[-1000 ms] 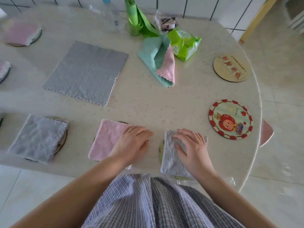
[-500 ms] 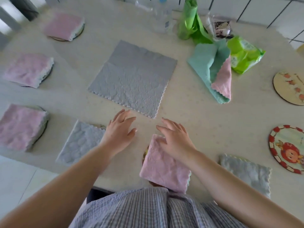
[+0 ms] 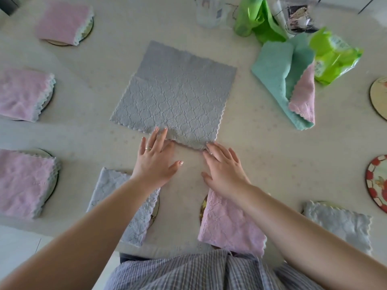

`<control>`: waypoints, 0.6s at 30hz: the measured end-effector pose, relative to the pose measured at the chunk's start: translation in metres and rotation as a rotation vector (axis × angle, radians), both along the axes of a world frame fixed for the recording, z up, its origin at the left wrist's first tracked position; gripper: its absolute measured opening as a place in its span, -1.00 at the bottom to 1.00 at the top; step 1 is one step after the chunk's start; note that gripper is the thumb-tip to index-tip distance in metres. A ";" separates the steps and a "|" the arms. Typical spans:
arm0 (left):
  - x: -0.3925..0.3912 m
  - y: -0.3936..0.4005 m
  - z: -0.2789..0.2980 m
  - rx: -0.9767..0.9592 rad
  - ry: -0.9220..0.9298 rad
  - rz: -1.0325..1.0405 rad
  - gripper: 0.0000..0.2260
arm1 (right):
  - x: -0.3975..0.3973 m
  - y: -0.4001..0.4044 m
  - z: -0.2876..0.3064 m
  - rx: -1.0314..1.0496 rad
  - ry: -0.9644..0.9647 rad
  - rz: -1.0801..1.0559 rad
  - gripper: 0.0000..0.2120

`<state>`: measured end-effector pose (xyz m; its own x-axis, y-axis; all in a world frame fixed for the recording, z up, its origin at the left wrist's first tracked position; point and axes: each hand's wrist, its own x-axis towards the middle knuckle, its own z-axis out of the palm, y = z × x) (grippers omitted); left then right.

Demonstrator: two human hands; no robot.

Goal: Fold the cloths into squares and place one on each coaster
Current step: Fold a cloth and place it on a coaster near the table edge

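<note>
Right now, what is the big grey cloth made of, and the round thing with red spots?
The big grey cloth looks like soft microfibre or fleece: matte, with a pressed diamond pattern and zigzag-cut edges. The round coaster looks like thin wood or board with a printed picture; its dark edge suggests cut wood, though I cannot be sure.

Left hand (image 3: 156,162), right hand (image 3: 224,170) outstretched, fingers straight, palms down.

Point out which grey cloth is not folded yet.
The big grey cloth spread flat mid-table, both hands at its near edge. The other grey cloths are small folded squares on coasters.
</note>
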<state>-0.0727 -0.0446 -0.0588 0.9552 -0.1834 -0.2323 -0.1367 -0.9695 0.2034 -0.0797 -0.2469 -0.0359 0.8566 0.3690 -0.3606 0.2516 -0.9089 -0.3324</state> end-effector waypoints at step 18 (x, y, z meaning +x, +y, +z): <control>-0.015 -0.004 0.024 0.020 0.010 0.145 -0.59 | -0.062 -0.080 0.029 0.200 -0.051 -0.312 -0.51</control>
